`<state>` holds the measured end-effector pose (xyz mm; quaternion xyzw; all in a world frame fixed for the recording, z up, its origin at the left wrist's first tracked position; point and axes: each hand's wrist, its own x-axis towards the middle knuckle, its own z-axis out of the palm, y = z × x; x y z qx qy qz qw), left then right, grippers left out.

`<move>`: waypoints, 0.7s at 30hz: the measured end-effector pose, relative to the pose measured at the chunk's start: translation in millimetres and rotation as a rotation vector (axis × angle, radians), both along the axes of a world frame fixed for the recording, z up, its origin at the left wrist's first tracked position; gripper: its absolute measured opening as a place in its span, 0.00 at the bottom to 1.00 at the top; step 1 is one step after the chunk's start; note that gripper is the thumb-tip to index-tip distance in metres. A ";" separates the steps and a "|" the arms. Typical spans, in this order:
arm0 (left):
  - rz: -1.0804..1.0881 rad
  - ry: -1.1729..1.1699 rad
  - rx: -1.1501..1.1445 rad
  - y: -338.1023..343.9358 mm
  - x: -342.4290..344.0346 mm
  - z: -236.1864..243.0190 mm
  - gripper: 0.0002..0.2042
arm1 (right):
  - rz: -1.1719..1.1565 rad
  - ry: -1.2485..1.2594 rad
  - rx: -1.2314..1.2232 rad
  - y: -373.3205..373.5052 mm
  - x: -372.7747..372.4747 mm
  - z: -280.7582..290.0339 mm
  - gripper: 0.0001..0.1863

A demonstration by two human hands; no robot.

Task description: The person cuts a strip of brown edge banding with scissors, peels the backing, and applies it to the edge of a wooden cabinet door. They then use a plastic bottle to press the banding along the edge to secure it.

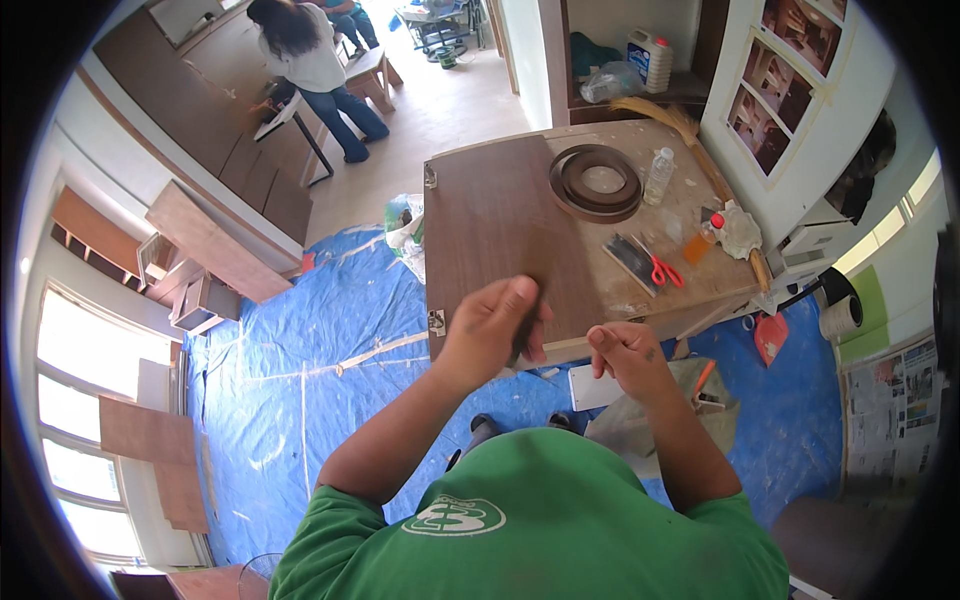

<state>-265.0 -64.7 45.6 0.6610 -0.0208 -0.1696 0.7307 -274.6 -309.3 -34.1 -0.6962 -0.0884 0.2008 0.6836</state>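
My left hand (487,327) is closed around a thin dark piece (524,335), over the near edge of a brown wood panel (490,235). The blurred piece is partly hidden by the fingers, so its kind does not show. To its right my right hand (627,356) is curled closed, just off the bench's front edge; whatever it may hold is hidden. The panel lies flat on the bench, with metal hinges (436,322) along its left side. Beyond my right hand lie red-handled scissors (665,272) and a dark flat strip (632,264).
A coil of brown edge banding (560,190), a clear bottle (658,178) and an orange-filled bottle (703,240) stand on the bench (700,285). A brush (665,115) lies at the back. Blue sheeting (290,400) covers the floor. Another person (310,60) stands at the far left.
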 end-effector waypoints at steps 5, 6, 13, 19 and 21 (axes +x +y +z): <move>-0.271 -0.087 0.268 -6.3 -20.0 -2.9 0.23 | 0.101 -0.289 0.473 7.4 0.2 13.3 0.29; -0.286 -0.072 0.252 -6.7 -23.4 -3.3 0.23 | 0.135 -0.313 0.458 9.3 0.6 23.6 0.30; -0.353 -0.038 0.183 -10.3 -35.5 -11.9 0.22 | 0.198 -0.248 0.508 16.7 -0.2 39.7 0.29; -0.321 -0.042 0.182 -8.8 -39.7 -10.8 0.22 | 0.191 -0.291 0.354 19.4 3.4 51.1 0.29; -0.312 -0.064 0.175 -7.9 -40.6 -10.5 0.22 | 0.205 -0.318 0.309 18.6 4.1 55.3 0.29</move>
